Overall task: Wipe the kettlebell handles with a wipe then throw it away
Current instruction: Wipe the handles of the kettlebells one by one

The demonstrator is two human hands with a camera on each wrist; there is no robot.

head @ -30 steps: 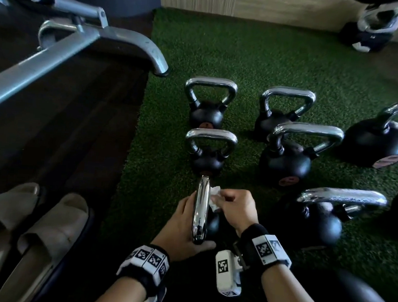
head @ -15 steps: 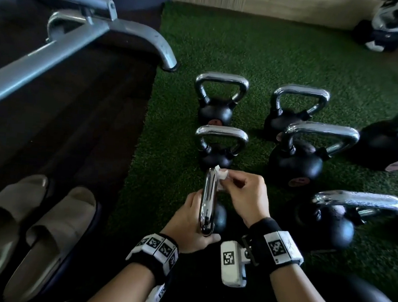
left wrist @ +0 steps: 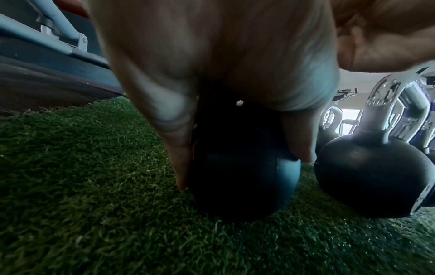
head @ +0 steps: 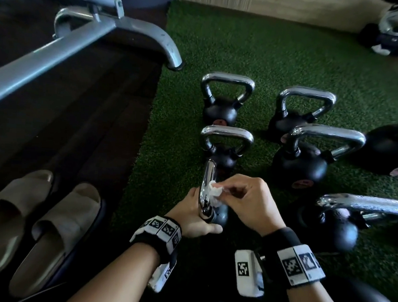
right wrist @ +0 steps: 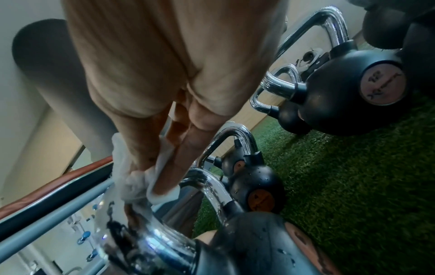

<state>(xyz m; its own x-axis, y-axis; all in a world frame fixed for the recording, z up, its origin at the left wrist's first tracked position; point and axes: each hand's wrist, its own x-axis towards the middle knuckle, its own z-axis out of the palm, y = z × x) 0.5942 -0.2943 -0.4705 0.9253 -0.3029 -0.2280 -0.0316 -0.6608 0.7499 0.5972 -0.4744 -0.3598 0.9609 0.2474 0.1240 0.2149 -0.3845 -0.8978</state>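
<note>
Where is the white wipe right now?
In the head view, the wipe is pinched in the right hand, pressed against the nearest kettlebell's chrome handle.

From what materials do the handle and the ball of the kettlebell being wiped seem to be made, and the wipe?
The handle looks like chromed steel: it mirrors the room. The ball looks matte black, perhaps rubber-coated; only a dull sheen shows. The wipe in the right hand looks like soft white paper or nonwoven cloth, since it crumples.
</note>
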